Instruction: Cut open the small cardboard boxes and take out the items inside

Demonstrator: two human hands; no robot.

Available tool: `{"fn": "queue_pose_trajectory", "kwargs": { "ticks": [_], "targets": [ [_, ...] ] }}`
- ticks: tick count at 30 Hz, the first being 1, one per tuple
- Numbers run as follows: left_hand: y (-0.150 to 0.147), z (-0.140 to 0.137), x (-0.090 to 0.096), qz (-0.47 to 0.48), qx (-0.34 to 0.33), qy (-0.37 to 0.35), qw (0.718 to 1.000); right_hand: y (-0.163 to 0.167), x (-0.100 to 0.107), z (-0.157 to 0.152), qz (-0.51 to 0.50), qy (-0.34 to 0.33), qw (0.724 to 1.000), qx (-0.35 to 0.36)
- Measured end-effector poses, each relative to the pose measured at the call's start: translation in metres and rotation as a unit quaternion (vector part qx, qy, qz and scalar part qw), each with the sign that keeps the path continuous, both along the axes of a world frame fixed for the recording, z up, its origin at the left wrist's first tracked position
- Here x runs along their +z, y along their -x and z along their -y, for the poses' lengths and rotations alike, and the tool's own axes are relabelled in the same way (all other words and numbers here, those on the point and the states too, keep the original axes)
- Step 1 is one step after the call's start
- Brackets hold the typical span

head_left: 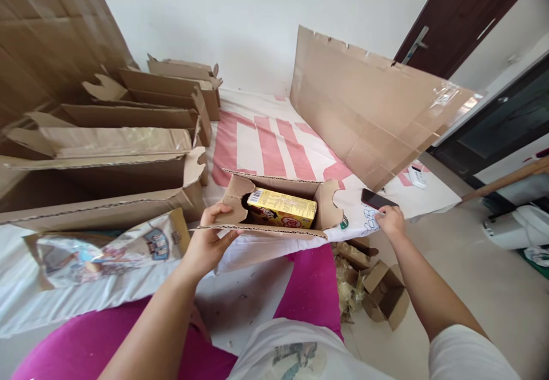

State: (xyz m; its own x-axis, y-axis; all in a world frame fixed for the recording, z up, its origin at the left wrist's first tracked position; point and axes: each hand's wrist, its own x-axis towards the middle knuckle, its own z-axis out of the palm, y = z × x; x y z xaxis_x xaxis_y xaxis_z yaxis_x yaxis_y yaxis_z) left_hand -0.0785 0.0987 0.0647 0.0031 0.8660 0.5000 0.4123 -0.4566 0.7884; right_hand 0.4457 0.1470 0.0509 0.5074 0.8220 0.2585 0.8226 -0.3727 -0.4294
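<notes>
— The left hand [210,242] and right hand [392,220] are apart: the left clamped on the left end of an open cardboard box [329,205], the right at a dark phone [377,198], its grip unclear from here.
— And the box?
— Brown, corrugated, end flaps notched, at the cloth-covered surface's [268,145] front edge; inside, a yellow printed carton [283,205].

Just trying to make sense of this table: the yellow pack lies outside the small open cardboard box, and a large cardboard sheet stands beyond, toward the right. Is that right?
Not quite: the yellow pack is inside the small open cardboard box, not outside it, as the head view shows. The large cardboard sheet does stand beyond, toward the right.
</notes>
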Motion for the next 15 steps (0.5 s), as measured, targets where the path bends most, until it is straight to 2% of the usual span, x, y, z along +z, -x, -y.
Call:
{"fn": "queue_pose_trajectory", "kwargs": {
  "ticks": [4, 7, 9, 11, 15],
  "targets": [
    [-0.004, 0.003, 0.003, -0.036, -0.015, -0.058, 0.998, 0.012, 0.009, 0.0, 0.035, -0.051, 0.997, 0.042],
    [-0.007, 0.009, 0.009, -0.06, 0.031, -0.125, 0.99, 0.035, 0.022, -0.002, 0.046, -0.131, 0.983, 0.119],
    [-0.008, 0.014, 0.014, -0.089, 0.05, -0.169, 0.98, 0.06, 0.038, 0.0, 0.056, -0.205, 0.958, 0.194],
    [-0.009, 0.021, 0.019, -0.128, 0.04, -0.207, 0.969, 0.091, 0.06, 0.007, 0.062, -0.263, 0.928, 0.258],
    [-0.015, 0.031, 0.022, -0.182, 0.06, -0.263, 0.945, 0.154, 0.105, 0.031, 0.058, -0.332, 0.865, 0.371]
  ]
}}
